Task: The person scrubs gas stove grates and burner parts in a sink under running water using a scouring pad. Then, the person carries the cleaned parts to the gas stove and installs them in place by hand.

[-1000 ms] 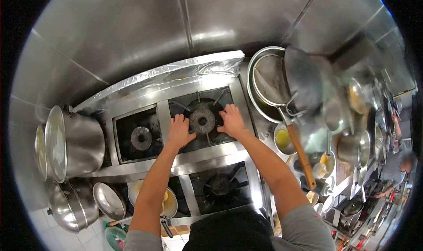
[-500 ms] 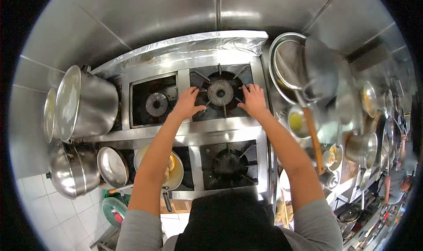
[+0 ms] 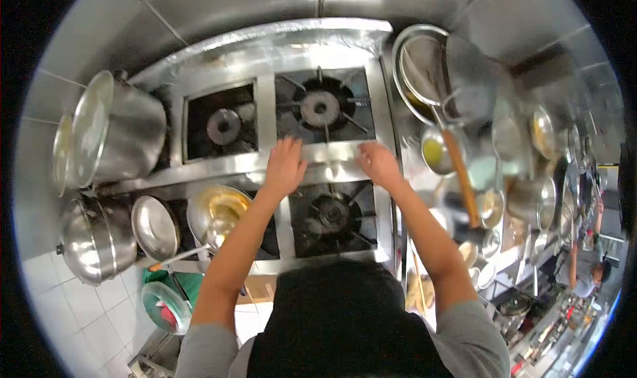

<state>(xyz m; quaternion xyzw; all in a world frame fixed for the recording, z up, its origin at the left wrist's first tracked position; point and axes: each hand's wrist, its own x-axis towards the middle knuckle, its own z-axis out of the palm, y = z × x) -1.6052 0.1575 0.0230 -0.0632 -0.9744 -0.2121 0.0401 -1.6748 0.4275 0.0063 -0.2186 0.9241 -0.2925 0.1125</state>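
Note:
My left hand (image 3: pixel 286 167), fingers stretched forward and holding nothing, is over the steel strip (image 3: pixel 326 154) between the back and front burners of the stove. To its right, over the same strip, my right hand (image 3: pixel 381 164) is empty, with its fingers loosely bent and a little blurred. Whether either hand touches the steel I cannot tell. Just beyond them is the back burner (image 3: pixel 320 109), unlit, ringed by the prongs of its black grate (image 3: pixel 358 102). Nearer to me lies the front burner (image 3: pixel 334 211), with no pan on it.
Large steel pots (image 3: pixel 126 136) stand at the left. A pan with yellowish residue (image 3: pixel 199 212) and a ladle sits front left beside a shallow steel pan (image 3: pixel 154 227). A wooden-handled strainer (image 3: pixel 461 179), bowls and pots crowd the right counter. Another person (image 3: pixel 584 275) is far right.
Both hands have drawn back toward me, from the sides of the back burner's grate to the steel strip in front of it. The camera view has shifted slightly.

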